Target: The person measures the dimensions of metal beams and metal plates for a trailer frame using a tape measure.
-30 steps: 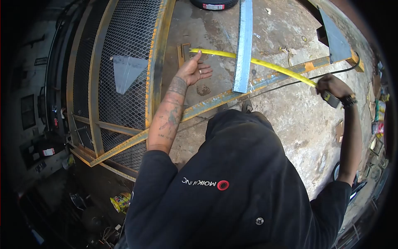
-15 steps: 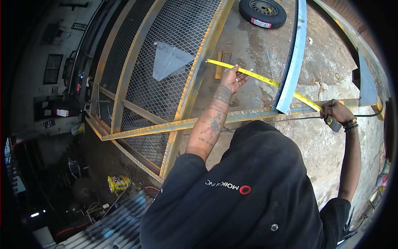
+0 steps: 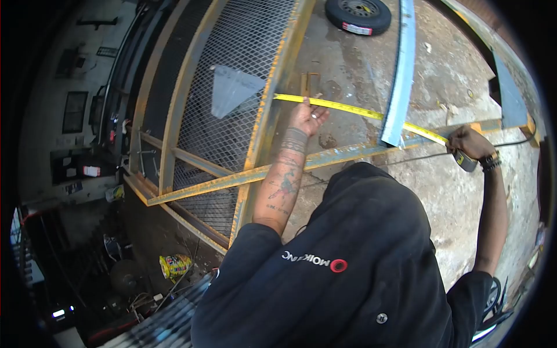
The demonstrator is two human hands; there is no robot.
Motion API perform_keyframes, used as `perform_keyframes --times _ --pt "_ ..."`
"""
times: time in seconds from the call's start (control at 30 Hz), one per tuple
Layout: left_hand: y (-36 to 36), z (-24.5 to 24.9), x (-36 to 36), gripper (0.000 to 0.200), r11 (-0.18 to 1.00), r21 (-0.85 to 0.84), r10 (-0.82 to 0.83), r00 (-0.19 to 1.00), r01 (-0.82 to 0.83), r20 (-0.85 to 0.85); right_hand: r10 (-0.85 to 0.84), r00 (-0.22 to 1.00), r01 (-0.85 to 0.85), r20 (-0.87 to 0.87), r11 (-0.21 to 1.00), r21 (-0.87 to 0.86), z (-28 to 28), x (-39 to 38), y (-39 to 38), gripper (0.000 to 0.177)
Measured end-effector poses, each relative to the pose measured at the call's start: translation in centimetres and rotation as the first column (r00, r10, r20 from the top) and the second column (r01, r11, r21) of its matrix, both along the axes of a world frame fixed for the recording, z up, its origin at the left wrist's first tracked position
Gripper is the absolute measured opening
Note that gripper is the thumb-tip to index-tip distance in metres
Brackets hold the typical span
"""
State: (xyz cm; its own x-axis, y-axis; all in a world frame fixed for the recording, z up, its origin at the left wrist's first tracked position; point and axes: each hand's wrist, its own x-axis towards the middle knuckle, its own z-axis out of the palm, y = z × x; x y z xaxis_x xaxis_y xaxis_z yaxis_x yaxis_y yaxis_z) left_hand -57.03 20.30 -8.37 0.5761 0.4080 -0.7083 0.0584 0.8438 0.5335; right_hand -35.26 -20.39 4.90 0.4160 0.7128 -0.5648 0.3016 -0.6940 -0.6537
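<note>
A yellow tape measure blade (image 3: 354, 109) runs across the open frame, its end at the rusty steel beam (image 3: 268, 104) beside the mesh. My left hand (image 3: 309, 118) pinches the blade near that end, its other fingers loosely curled and a ring showing. At the far side, my right hand (image 3: 471, 142) is closed around the dark tape measure case (image 3: 465, 162), from which the blade comes out. Between the hands, the blade meets a blue-grey metal strip (image 3: 398, 87). An angled steel bar (image 3: 342, 152) passes below the blade.
A grey triangular plate (image 3: 232, 91) lies on the expanded mesh (image 3: 217, 122). Beyond the frame is a tyre (image 3: 358, 16) on the concrete floor. A cable (image 3: 418, 158) runs near the bar. Corrugated sheet (image 3: 165, 325) and a yellow bag (image 3: 174, 266) are at lower left.
My left hand has shifted left and slightly down in view with the blade's end. My right hand stays nearly in place on the case. The whole view has shifted a little.
</note>
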Motion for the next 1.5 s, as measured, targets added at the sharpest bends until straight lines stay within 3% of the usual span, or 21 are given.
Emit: perform_keyframes --times 0.1,0.17,0.27,0.3,0.47,1.07,1.23,1.5 --pt "-0.3 -0.3 -0.6 0.032 1.0 -0.005 0.022 1.0 -0.022 -0.017 0.124 0.992 -0.125 0.021 0.986 0.107 -0.5 0.4 -0.3 0.023" --pt "-0.3 -0.1 -0.6 0.031 0.998 0.01 0.067 0.996 -0.067 -0.06 0.059 0.998 -0.06 -0.012 0.997 -0.04 0.2 0.1 0.2 0.024" --pt "-0.3 -0.1 -0.7 0.03 0.996 0.023 0.084 0.993 -0.083 -0.085 0.071 0.996 -0.068 0.045 0.996 -0.056 0.7 -0.5 0.4 0.024" --pt "-0.7 0.5 -0.8 0.03 0.996 0.067 0.055 0.995 -0.05 -0.079 0.095 0.995 -0.096 -0.027 0.995 -0.002 0.0 -0.2 0.0 0.024" --pt "-0.9 1.0 -1.2 0.028 0.996 0.074 0.06 0.996 -0.054 -0.073 0.068 0.996 -0.067 -0.065 0.998 0.01 -0.5 -0.3 -0.1 0.022" --pt "-1.0 1.1 -1.8 0.037 0.993 0.098 0.079 0.993 -0.07 -0.089 0.042 0.996 -0.047 -0.083 0.997 -0.06 -0.7 -0.3 0.0 0.024" --pt "-1.2 1.0 -1.6 0.042 0.988 0.147 0.06 0.994 -0.046 -0.089 0.053 0.998 -0.049 0.035 0.993 -0.11 -1.1 -0.2 -0.6 0.024" --pt "-0.8 0.2 -1.7 0.039 0.991 0.124 0.07 0.99 -0.054 -0.121 0.082 0.995 -0.085 -0.049 0.995 -0.054 -0.8 -0.1 -0.1 0.024"
